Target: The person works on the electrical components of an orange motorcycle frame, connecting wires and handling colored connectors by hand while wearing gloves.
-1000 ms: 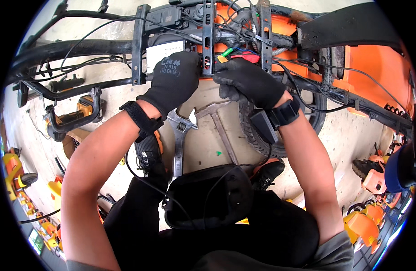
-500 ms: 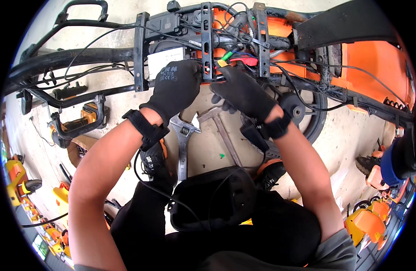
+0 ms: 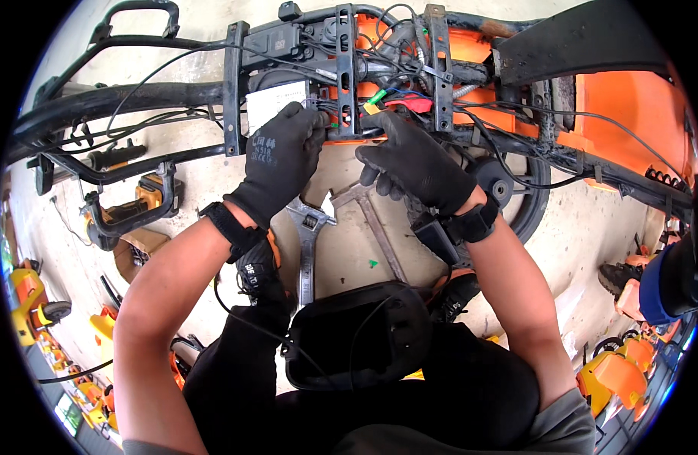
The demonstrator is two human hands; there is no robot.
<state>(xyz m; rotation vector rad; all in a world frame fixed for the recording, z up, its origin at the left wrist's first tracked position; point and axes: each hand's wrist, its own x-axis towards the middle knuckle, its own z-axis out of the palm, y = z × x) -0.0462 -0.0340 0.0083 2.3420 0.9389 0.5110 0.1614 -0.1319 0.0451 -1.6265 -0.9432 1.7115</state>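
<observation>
My left hand [image 3: 282, 155], in a black glove, is closed beside the frame's lower rail, its fingertips by thin wires; what they hold, if anything, is hidden. My right hand [image 3: 425, 163], also gloved, has its thumb apart from the half-curled fingers. The thumb tip lies close to a yellow connector [image 3: 372, 108], and I see nothing clearly gripped. Next to that connector are a green connector [image 3: 377, 96] and a red wrapped bundle [image 3: 410, 101]. The black vehicle frame [image 3: 233, 91] spans the view above both hands. A white-labelled box [image 3: 275, 105] sits behind my left hand.
On the floor below the frame lie an adjustable wrench [image 3: 308, 246] and a hammer [image 3: 375, 227]. A yellow-and-black power tool [image 3: 140, 199] lies left, near a cardboard box [image 3: 136, 254]. A wheel [image 3: 527, 189] and orange body panels [image 3: 630, 121] are at right. Loose cables cross the frame.
My left hand has drawn left and slightly toward me, away from the central bracket, exposing small wires. My right hand has shifted slightly right and nearer me.
</observation>
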